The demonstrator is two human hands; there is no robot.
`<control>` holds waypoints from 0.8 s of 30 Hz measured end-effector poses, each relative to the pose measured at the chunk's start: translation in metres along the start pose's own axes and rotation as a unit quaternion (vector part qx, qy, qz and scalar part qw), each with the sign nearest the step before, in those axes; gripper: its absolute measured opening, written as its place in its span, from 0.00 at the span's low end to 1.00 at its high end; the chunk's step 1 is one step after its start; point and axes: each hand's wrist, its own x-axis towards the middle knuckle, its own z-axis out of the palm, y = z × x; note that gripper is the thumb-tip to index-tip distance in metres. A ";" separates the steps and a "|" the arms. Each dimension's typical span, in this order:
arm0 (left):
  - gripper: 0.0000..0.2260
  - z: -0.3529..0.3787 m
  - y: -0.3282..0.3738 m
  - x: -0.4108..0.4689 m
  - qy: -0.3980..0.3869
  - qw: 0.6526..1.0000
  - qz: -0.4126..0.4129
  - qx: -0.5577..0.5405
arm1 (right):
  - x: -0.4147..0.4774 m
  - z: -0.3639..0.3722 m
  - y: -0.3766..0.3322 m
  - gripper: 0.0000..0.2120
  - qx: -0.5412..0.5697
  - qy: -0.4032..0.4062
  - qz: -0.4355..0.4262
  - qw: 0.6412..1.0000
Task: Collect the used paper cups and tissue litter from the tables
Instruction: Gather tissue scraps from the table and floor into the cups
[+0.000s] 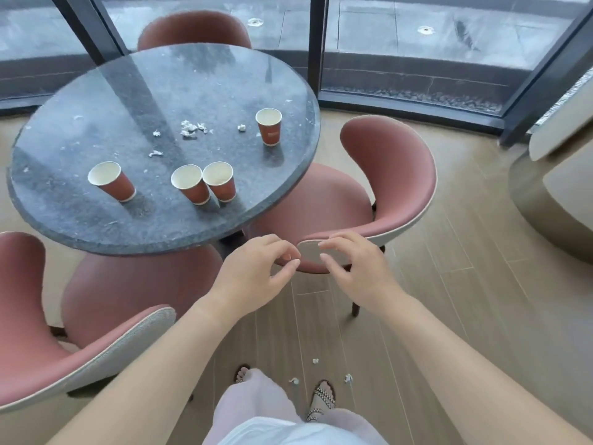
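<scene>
Round table with litter, seen from beside the standing person. The dark speckled table [199, 75] is carrying four red paper cups, all upright with their mouths open. The lone left cup [112, 181] is standing near the table's near-left edge. The paired cups [191, 184] are standing side by side toward the near edge, touching or nearly touching. The far cup [269, 126] is standing apart, toward the right edge.

Crumpled white tissue scraps [191, 127] are lying in a loose cluster near the middle of the table, between the far cup and the near ones, with smaller bits scattered around them. Three more floor tissue bits [315, 360] are lying on the wood-plank floor [449, 284], between and beside the person's sandalled feet [322, 399].

The left hand [256, 268] is hovering just off the table's near edge, its fingers loosely curled and the thumb close to the forefinger; nothing is showing between them. The right hand [353, 268] is hovering just beside it, over the end of the right chair's backrest, fingers loosely bent and slightly apart, holding nothing. Whether it is touching that backrest cannot be told.

Three pink chairs are ringing the table: the right chair [394, 175], the near-left chair [48, 364] and the far chair [192, 27], the last one backing onto a dark-framed glass wall [417, 43].
</scene>
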 end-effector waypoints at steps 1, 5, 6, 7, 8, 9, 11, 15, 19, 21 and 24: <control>0.04 0.003 0.005 -0.002 -0.002 1.000 0.003 -0.001 | -0.008 -0.003 0.002 0.07 0.003 0.004 0.006 1.000; 0.05 0.014 0.015 -0.010 -0.015 1.000 0.019 0.000 | -0.038 -0.005 0.003 0.07 0.013 0.007 0.036 0.999; 0.05 0.016 0.017 -0.014 -0.016 1.000 0.025 -0.002 | -0.046 -0.004 0.002 0.06 0.013 0.009 0.043 0.999; 0.05 0.018 0.018 -0.019 -0.017 0.999 0.030 -0.004 | -0.053 -0.002 0.000 0.06 0.010 0.011 0.048 0.999; 0.05 0.020 0.018 -0.025 -0.019 0.999 0.035 -0.004 | -0.060 0.000 -0.002 0.06 0.008 0.012 0.052 0.999; 0.05 0.022 0.016 -0.031 -0.024 0.999 0.040 -0.003 | -0.067 0.003 -0.004 0.06 0.006 0.011 0.057 0.998; 0.05 0.024 0.012 -0.046 -0.038 0.998 0.045 -0.003 | -0.081 0.009 -0.011 0.06 0.001 0.011 0.068 0.998; 0.06 0.028 0.000 -0.079 -0.064 0.996 0.053 -0.016 | -0.117 0.028 -0.030 0.05 -0.008 0.029 0.097 0.995; 0.06 0.041 -0.013 -0.113 -0.091 0.993 0.071 -0.036 | -0.158 0.056 -0.049 0.05 0.005 0.027 0.142 0.990; 0.07 0.050 -0.018 -0.126 -0.112 0.991 0.067 -0.038 | -0.178 0.067 -0.055 0.06 0.004 0.026 0.164 0.986; 0.08 0.059 -0.021 -0.139 -0.135 0.989 0.059 -0.036 | -0.199 0.076 -0.063 0.06 -0.005 0.022 0.179 0.984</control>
